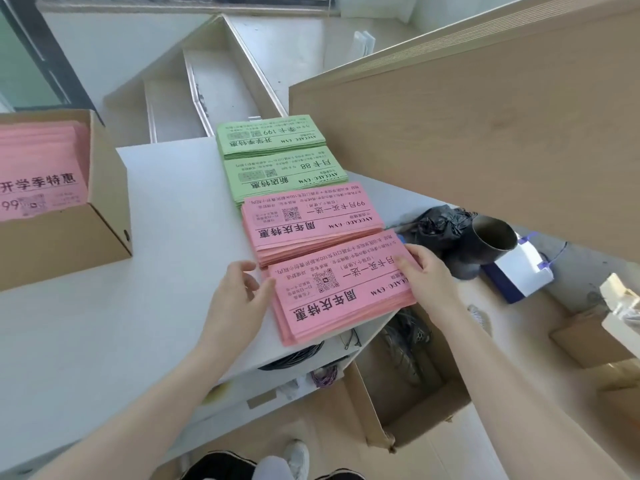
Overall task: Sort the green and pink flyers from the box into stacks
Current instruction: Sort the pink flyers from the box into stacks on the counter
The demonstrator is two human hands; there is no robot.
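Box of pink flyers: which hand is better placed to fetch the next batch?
Left. The left hand is on the box side of the near pink stack; the right hand would have to cross over the stacks.

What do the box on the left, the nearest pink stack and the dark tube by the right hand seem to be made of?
The box looks like brown cardboard: matt, with folded walls. The nearest pink stack seems to be thin matt coloured paper, printed in black, its many sheet edges showing. The dark tube looks rigid with a dull sheen inside; metal or plastic, I cannot tell.
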